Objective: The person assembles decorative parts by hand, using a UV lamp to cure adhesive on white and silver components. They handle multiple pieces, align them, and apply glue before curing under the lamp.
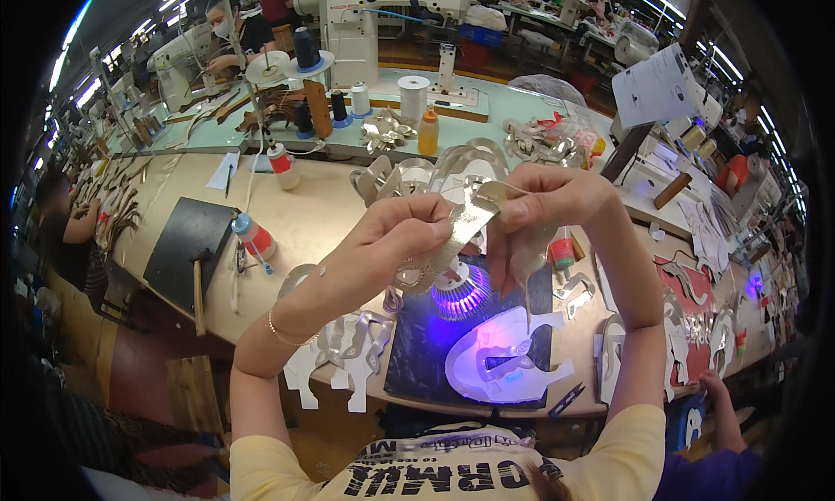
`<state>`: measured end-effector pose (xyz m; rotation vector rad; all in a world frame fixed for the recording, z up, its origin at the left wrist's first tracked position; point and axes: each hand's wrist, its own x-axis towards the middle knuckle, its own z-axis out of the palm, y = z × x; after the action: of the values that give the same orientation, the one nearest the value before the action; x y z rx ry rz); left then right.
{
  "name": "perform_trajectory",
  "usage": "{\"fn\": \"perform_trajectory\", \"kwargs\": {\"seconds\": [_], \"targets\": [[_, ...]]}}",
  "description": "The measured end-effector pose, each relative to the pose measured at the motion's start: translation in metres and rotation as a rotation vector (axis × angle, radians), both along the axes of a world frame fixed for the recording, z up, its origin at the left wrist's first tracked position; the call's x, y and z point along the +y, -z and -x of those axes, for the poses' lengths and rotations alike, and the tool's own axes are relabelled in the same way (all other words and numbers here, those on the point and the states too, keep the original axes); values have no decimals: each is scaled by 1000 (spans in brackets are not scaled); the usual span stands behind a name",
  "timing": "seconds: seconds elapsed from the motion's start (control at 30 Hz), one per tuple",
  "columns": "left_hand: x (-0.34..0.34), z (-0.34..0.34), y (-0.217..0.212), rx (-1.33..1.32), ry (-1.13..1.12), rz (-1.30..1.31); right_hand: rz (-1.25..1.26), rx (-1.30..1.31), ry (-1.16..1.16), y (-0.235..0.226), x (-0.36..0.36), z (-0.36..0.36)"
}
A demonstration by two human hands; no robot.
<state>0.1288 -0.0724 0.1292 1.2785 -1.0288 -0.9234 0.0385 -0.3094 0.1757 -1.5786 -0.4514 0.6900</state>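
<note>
Up in front of me I hold a shiny silver-gold leather strip [472, 226], which looks like a cut shoe part. My left hand [404, 231] pinches its left end between thumb and fingers. The thumb and fingertips of my right hand [557, 201] close on its right end, partly hiding it. Beneath the hands, a finned lamp [461, 294] glows violet. Its light falls on a white, curved pattern piece [491, 362] with a cut-out, lying on a black board [417, 353].
More metallic pieces [352, 340] lie to the left, and a stack of them [470, 160] stands behind my hands. Glue bottles [252, 236] and a hammer [199, 292] rest at left. A sewing machine [352, 31] stands beyond. Co-workers sit at far left and near right.
</note>
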Motion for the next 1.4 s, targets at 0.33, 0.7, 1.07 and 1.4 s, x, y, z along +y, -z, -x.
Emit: {"fn": "perform_trajectory", "kwargs": {"seconds": [0.33, 0.7, 1.07, 1.4], "targets": [[-2, 4, -6, 236, 96, 143, -435, 62, -116, 19, 6, 9], [-7, -5, 2, 402, 166, 177, -368, 31, -66, 19, 6, 7], [-3, -5, 5, 382, 114, 128, -460, 74, -57, 32, -6, 5], [-13, 0, 15, 364, 136, 72, -653, 58, -36, 64, -8, 20]]}}
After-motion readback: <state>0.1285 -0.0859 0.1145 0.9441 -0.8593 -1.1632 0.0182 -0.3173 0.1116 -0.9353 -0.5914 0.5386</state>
